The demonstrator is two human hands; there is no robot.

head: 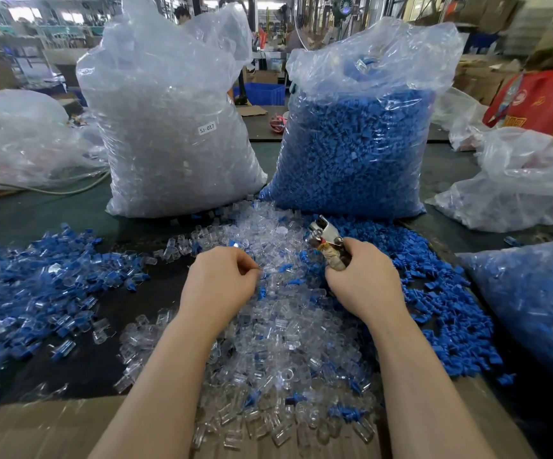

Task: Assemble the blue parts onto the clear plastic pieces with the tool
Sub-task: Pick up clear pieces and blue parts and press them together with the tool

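- Nearest the camera, at 6 o'clock, a brown cardboard sheet (46, 429) lies under both forearms; its lower part is cut off by the frame edge.
- On it and beyond spreads the heap of clear plastic pieces (268, 352), with a few blue ones mixed in.
- The left hand (222, 276), a little left of centre, has curled fingers with the tips pinched together over the heap; what they pinch is too small and transparent to make out.
- The right hand (361, 276), a little right of centre, grips the tool (323, 236). Its handles are wrapped in cloth or tape and mostly hidden in the fist; only the metal head shows, pointing to 11 o'clock.
- The loose blue parts (434, 293) lie at 3 o'clock, beside the right hand.
- At 9 o'clock lies a pile of assembled pieces (36, 286), clear with blue.
- At 12 o'clock stand two big bags: the clear bag (169, 127) carries a white label reading "SJ-017"; the blue bag (351, 144) is beside it, on the right.
- At 2 o'clock a red cloth (540, 101) shows yellow characters, cut off and not readable.
- The background hall is blurred.
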